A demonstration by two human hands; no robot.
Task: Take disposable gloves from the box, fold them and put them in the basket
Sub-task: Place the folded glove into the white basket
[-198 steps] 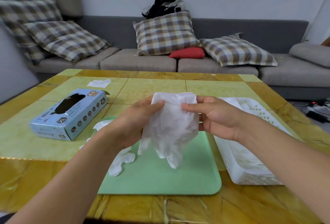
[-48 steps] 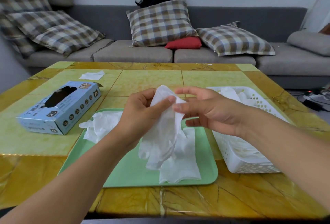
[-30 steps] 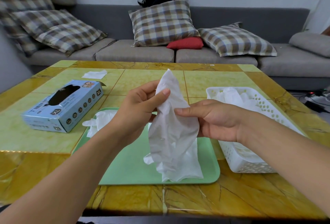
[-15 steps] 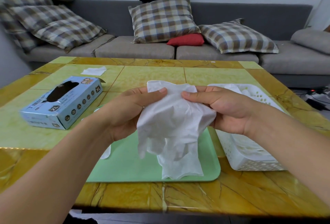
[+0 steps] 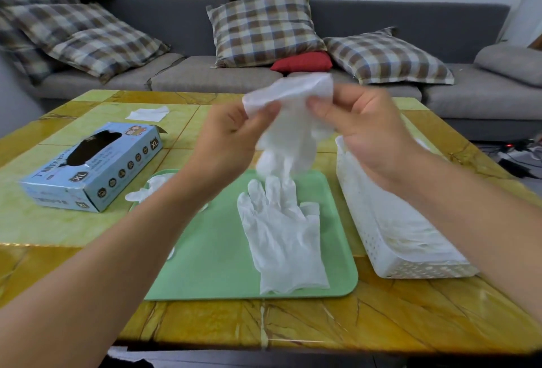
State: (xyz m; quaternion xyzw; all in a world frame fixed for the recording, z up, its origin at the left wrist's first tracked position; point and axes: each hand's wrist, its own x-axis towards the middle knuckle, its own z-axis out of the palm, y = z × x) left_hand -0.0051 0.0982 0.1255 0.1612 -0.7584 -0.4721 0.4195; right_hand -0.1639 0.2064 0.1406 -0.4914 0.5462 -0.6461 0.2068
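While pinched up high — glove (image 5: pixel 293 121) between left hand (image 5: pixel 231 138) and right hand (image 5: pixel 363 130).

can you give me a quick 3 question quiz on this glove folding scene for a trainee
1. True or false: the glove lying flat on the green tray is folded.
2. Which hands grip the raised glove? A) left only B) right only C) both
3. On which side of the tray does the blue glove box sit, and on which the white basket?

Key
1. False: the flat glove lies spread out, fingers pointing away from the person.
2. C: the left hand and right hand each pinch its cuff edge.
3. Box to the left, basket to the right.
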